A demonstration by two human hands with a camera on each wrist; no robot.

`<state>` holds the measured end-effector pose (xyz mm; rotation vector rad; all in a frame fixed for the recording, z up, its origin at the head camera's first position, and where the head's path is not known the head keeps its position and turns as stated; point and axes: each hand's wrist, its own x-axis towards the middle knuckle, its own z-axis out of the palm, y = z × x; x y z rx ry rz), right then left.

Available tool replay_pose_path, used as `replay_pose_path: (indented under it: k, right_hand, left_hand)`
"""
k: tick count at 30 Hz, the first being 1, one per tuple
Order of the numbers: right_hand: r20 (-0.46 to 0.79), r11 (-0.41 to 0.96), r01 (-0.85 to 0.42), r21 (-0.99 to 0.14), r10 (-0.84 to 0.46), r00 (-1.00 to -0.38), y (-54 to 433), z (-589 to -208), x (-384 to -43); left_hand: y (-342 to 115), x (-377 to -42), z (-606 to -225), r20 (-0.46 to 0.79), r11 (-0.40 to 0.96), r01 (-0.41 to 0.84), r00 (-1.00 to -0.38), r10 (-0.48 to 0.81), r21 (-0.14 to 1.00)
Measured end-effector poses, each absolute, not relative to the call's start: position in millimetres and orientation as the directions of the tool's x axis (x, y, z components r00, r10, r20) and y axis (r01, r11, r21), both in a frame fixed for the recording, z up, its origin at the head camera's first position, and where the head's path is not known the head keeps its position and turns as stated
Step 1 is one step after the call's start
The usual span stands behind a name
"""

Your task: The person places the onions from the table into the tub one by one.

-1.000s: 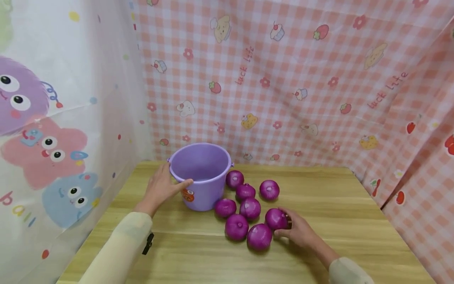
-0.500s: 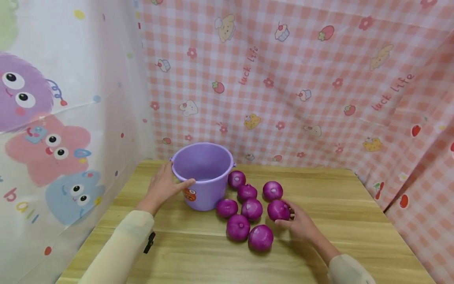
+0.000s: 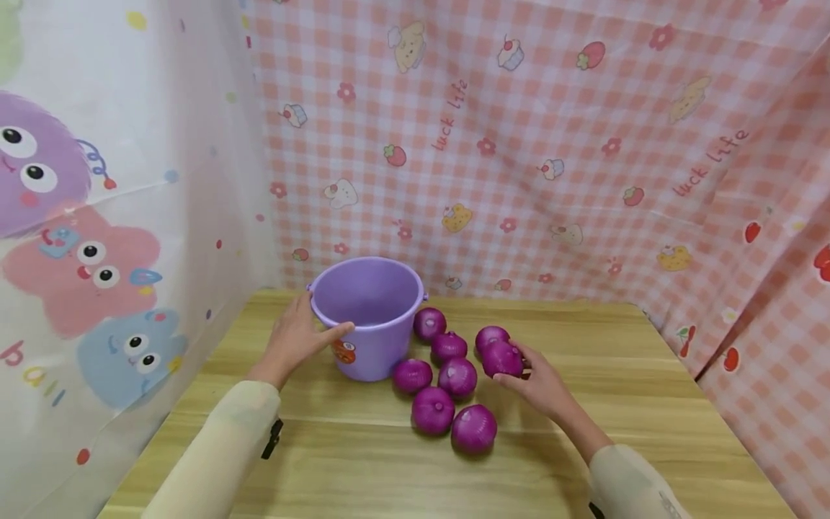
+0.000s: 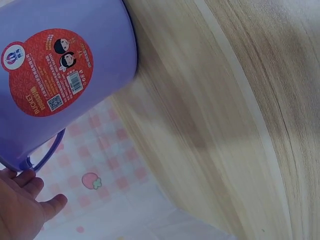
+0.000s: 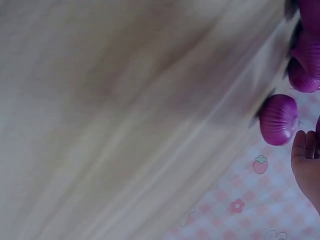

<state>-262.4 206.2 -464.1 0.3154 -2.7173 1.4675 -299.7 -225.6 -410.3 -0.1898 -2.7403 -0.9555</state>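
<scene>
A purple bucket (image 3: pixel 376 349) stands upright toward the back left of the table. My left hand (image 3: pixel 292 342) rests against its side, thumb stretched along the front rim and fingertips near the handle joint. In the left wrist view, the hand (image 4: pixel 22 205) touches the bucket (image 4: pixel 107 45) just beside its handle (image 4: pixel 50 152). My right hand (image 3: pixel 534 378) grips a red onion (image 3: pixel 502 359), which partly covers another onion (image 3: pixel 491 336) behind it. In the right wrist view, the hand (image 5: pixel 306 172) sits at the frame's edge, its onion mostly cut off.
Several more red onions lie in a loose group right of the bucket, among them a front one (image 3: pixel 474 429) and one by the bucket wall (image 3: pixel 412 376). The wooden table (image 3: pixel 363 468) is bordered by a checked curtain (image 3: pixel 570 202) and a white printed curtain (image 3: pixel 194 144).
My right hand has moved the gripped onion away from the front onion, toward the back of the table, up to the rear-right one. The left hand has stayed at the bucket.
</scene>
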Motion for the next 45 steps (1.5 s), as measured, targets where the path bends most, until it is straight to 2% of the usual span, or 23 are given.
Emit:
replay_pose_path:
  k: [11,27,38,45]
  right_hand:
    - [0.151,0.557,-0.228,-0.798,-0.182,-0.972,189,-441,-278]
    - [0.177,0.535,-0.259,-0.804,-0.201,-0.964,145,-402,-304]
    - [0.168,0.488,-0.235,-0.841,-0.178,-0.97,118,-382,-311]
    - [0.194,0.478,-0.267,-0.837,-0.198,-0.961,97,-366,-315]
  left_hand:
    - [-223,-302,-409,0.256,0.765,0.199,-0.966,0.047,0.612]
    - [-226,-300,-409,0.264,0.771,0.201,-0.963,0.044,0.604]
    - [-225,-301,-412,0.267,0.767,0.198,-0.963,0.037,0.61]
    - [-226,-299,-410,0.269,0.752,0.205,-0.962,0.038,0.626]
